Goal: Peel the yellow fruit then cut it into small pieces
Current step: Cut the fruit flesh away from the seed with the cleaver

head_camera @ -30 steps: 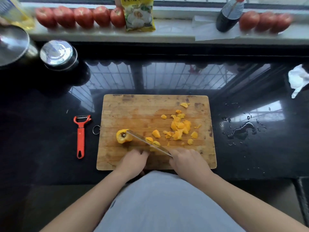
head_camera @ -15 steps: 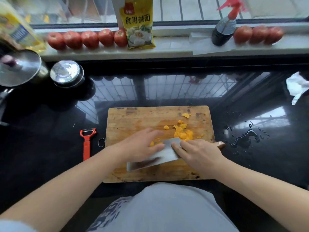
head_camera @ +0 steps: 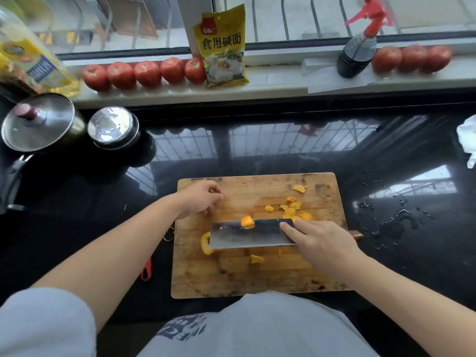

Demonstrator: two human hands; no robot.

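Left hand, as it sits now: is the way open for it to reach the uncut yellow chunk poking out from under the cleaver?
Probably yes. The left hand rests on the cutting board, loosely curled and holding nothing, with bare board between it and the yellow chunk. But the cleaver, held flat by the right hand, covers most of it.

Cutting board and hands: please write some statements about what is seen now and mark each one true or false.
1. The right hand holds the cleaver with its blade lying nearly flat. True.
2. A piece of yellow fruit sits on the blade. True.
3. The left hand grips the peeler. False: the peeler lies on the counter beside the cutting board; the left hand holds nothing visible.
4. All the tomatoes stand left of the yellow packet. False: three stand right of the spray bottle.
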